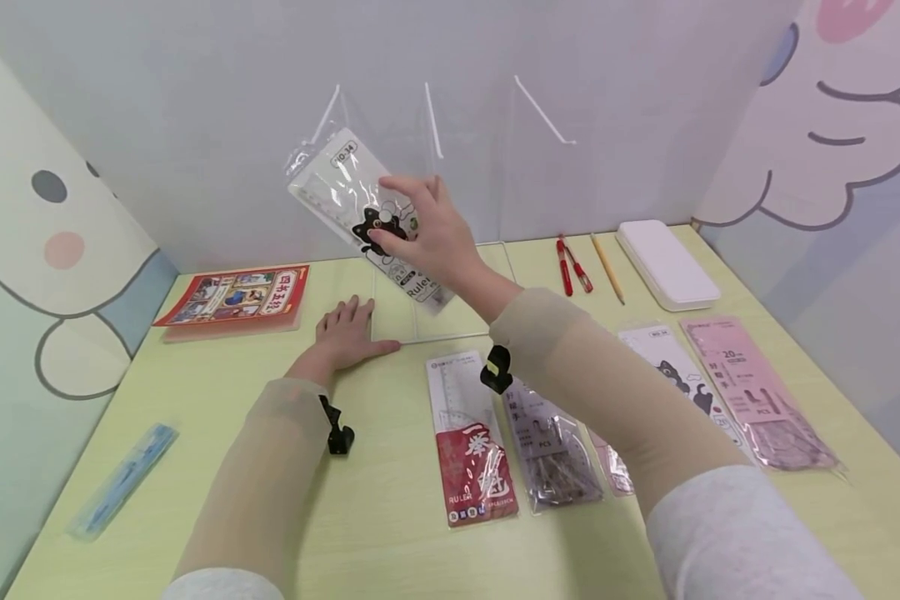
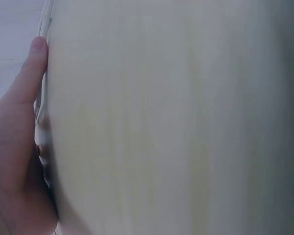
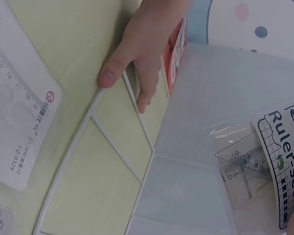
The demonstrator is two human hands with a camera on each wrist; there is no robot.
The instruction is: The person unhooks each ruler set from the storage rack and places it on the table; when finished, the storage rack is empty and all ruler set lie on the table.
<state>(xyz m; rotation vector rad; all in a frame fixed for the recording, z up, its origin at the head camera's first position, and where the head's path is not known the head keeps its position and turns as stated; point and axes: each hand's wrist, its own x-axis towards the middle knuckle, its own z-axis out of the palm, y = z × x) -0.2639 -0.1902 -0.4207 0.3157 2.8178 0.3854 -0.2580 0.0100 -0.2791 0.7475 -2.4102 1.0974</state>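
My right hand [image 1: 438,233] pinches a clear-fronted ruler-set pack [image 1: 330,187] with a black cat printed on it, thumb on one face. The pack is tilted in the air, and its transparent top end overlaps the leftmost prong [image 1: 328,112] of a white wire display rack. In the right wrist view, set squares show through the ruler-set pack [image 3: 250,169]. My left hand [image 1: 343,337] rests palm down with fingers spread on the rack's base wire [image 1: 446,339]. Its thumb lies along the wire in the right wrist view, where the left hand [image 3: 144,41] is plain.
Several packaged ruler sets lie at the right, among them a red-and-white one [image 1: 474,450] and a pink one [image 1: 757,392]. Red pens [image 1: 565,268], a pencil [image 1: 607,268] and a white case [image 1: 667,262] lie behind. Leftward are booklets [image 1: 236,297] and a blue ruler pack [image 1: 123,481].
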